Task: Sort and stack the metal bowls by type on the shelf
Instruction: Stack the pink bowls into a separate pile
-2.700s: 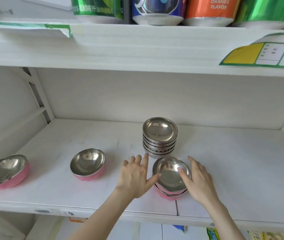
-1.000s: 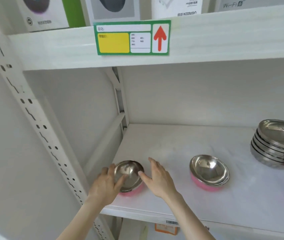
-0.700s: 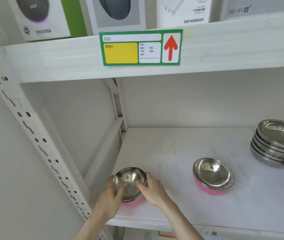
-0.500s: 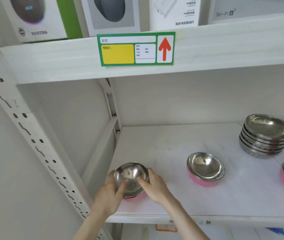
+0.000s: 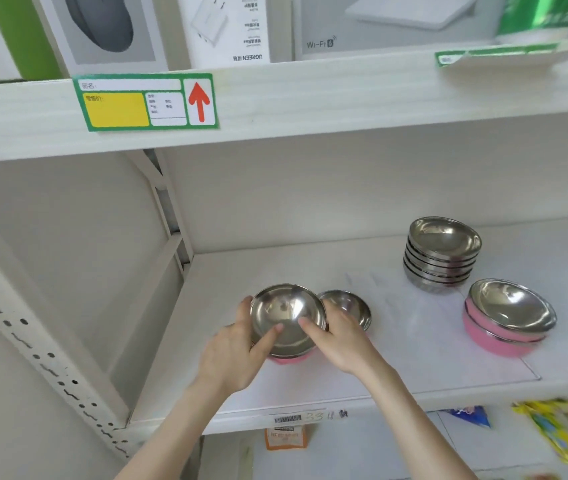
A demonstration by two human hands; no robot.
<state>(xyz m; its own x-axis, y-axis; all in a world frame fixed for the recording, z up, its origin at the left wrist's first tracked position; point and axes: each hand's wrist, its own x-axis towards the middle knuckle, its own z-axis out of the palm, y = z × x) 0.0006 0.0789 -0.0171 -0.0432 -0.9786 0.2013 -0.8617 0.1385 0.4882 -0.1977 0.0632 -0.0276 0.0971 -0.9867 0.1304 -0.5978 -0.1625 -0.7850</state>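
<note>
Carrying the pink-bottomed bowl (image 5: 287, 322) rightward off the far-left spot it sat in 0.5 s ago, left hand (image 5: 232, 353) and right hand (image 5: 339, 342) grip its rim, just above the shelf (image 5: 396, 386) and overlapping the second loose pink bowl (image 5: 350, 306); nesting looks next, then the pink stack (image 5: 506, 318)
</note>
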